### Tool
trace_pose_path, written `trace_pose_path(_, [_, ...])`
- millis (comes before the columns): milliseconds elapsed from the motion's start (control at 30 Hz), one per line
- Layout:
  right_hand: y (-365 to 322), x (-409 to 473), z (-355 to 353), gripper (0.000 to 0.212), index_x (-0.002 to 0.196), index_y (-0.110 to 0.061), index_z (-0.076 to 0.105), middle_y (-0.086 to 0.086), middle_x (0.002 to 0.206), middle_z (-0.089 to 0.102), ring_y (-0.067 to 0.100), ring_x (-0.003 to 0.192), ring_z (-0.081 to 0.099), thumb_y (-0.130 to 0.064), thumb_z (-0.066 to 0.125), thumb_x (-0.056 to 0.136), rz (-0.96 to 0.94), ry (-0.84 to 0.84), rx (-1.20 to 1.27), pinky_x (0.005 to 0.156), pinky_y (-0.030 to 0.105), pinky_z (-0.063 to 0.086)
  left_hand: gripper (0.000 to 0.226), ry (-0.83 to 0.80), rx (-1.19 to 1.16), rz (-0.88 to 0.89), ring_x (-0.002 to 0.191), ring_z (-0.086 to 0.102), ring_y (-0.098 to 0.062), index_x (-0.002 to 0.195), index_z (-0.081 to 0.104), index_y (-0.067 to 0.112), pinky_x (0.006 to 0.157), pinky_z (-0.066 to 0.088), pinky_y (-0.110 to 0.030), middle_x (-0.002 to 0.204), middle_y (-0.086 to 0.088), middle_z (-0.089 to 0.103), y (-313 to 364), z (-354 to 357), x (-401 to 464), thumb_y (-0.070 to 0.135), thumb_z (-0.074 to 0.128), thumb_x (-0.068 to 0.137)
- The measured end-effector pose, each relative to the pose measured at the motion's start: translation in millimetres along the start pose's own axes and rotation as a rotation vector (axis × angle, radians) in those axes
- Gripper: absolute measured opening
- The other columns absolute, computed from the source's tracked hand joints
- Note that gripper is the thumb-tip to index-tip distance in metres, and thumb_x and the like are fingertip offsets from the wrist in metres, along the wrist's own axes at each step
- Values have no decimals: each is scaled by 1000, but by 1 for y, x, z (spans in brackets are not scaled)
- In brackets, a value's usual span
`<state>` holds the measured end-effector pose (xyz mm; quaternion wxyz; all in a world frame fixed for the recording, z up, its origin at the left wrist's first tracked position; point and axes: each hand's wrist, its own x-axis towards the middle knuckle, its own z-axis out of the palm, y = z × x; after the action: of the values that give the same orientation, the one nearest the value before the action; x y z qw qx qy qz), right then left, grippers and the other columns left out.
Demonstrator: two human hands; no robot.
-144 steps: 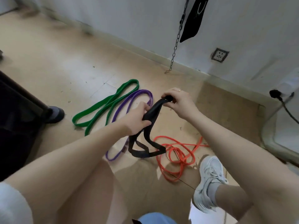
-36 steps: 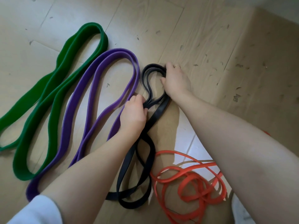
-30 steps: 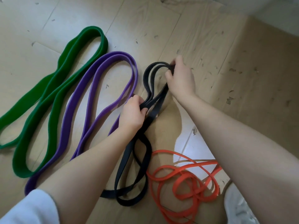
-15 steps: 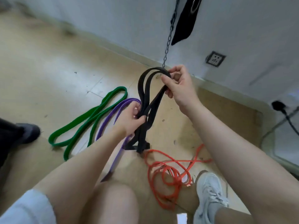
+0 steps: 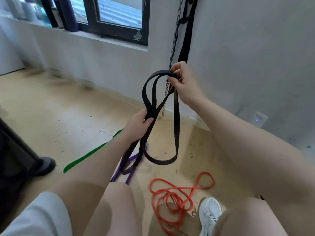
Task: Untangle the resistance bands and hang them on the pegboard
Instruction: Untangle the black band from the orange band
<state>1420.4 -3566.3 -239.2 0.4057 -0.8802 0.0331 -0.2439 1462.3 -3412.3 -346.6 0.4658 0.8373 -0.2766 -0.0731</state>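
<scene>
A black resistance band (image 5: 176,126) hangs in loops above the floor. My right hand (image 5: 183,84) pinches its top loop near the wall. Lower and to the left, my left hand (image 5: 138,123) grips its gathered strands. On the floor lie a thin orange band (image 5: 177,198) in a tangle, a purple band (image 5: 131,169) partly hidden by my left arm, and a green band (image 5: 92,152), only part of which shows. No pegboard is in view.
A metal chain (image 5: 173,41) and a black strap (image 5: 187,31) hang down the wall behind the band. A wall socket (image 5: 260,118) sits low on the right. A dark stand foot (image 5: 42,166) is at the left. My white shoe (image 5: 210,213) rests beside the orange band.
Both hands have lifted the black band off the floor and higher up. The view has tilted up from the floor to the wall and window.
</scene>
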Motion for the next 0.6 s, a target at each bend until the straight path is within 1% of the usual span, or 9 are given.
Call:
trace_pose_path(67, [-8, -3, -6, 11, 100, -23, 44, -8, 91, 56, 21, 93, 58, -16, 51, 94, -11, 12, 28, 90, 48, 48, 26, 17, -9, -2, 104, 56, -20, 120, 53, 15, 87, 44, -32, 107, 3, 61, 0, 1, -7, 15, 43, 96])
trace_pose_path(133, [-13, -11, -12, 11, 99, -24, 45, -11, 90, 54, 16, 86, 56, -16, 51, 93, -22, 11, 63, 88, 43, 49, 24, 22, -42, 1, 103, 57, -21, 119, 50, 13, 84, 41, -30, 104, 3, 60, 0, 3, -16, 12, 42, 96])
trace_pose_path(233, [-18, -27, -16, 13, 95, -28, 46, -7, 93, 57, 13, 75, 51, -18, 53, 93, -46, -23, 115, 81, 37, 49, 32, -6, -108, -3, 110, 54, -23, 129, 41, 13, 98, 41, -37, 115, -6, 56, 0, 9, -30, 15, 40, 97])
trace_pose_path(300, [-21, -36, -18, 15, 93, -31, 47, -5, 93, 59, 12, 73, 52, -19, 54, 92, -58, -55, 156, 77, 34, 50, 35, -48, -212, -33, 113, 51, -25, 131, 38, 20, 104, 39, -46, 112, -1, 52, -1, 14, -41, 21, 42, 97])
trace_pose_path(333, [-23, -39, -19, 16, 93, -33, 47, -6, 92, 60, 10, 71, 52, -19, 55, 91, -60, -70, 175, 75, 30, 48, 35, -74, -288, -49, 113, 50, -23, 131, 38, 23, 105, 37, -47, 109, 2, 51, -1, 15, -46, 23, 44, 96])
trace_pose_path(400, [-26, -46, -18, 16, 93, -33, 47, -9, 88, 59, 6, 66, 50, -19, 56, 90, -64, -90, 192, 72, 25, 44, 39, -123, -447, -54, 111, 50, -16, 129, 40, 25, 107, 37, -41, 107, 6, 53, 2, 16, -54, 25, 51, 92])
trace_pose_path(467, [-25, -52, -15, 18, 91, -36, 47, -11, 85, 58, 5, 64, 48, -21, 57, 90, -63, -96, 180, 70, 23, 42, 43, -147, -533, -19, 112, 54, -11, 128, 42, 25, 102, 42, -33, 113, 6, 57, 9, 14, -59, 23, 57, 88])
trace_pose_path(533, [-22, -58, -13, 19, 88, -40, 47, -11, 86, 57, 9, 66, 48, -23, 56, 89, -51, -84, 156, 69, 25, 43, 37, -152, -572, 14, 113, 58, -12, 125, 47, 22, 98, 45, -30, 117, 2, 61, 18, 14, -58, 13, 56, 90])
trace_pose_path(600, [-18, -61, -14, 18, 88, -39, 49, -7, 89, 59, 11, 67, 47, -24, 58, 89, -19, -58, 169, 67, 27, 42, 30, -137, -579, 17, 109, 61, -13, 120, 53, 21, 95, 48, -28, 113, -2, 66, 26, 16, -55, 11, 54, 91])
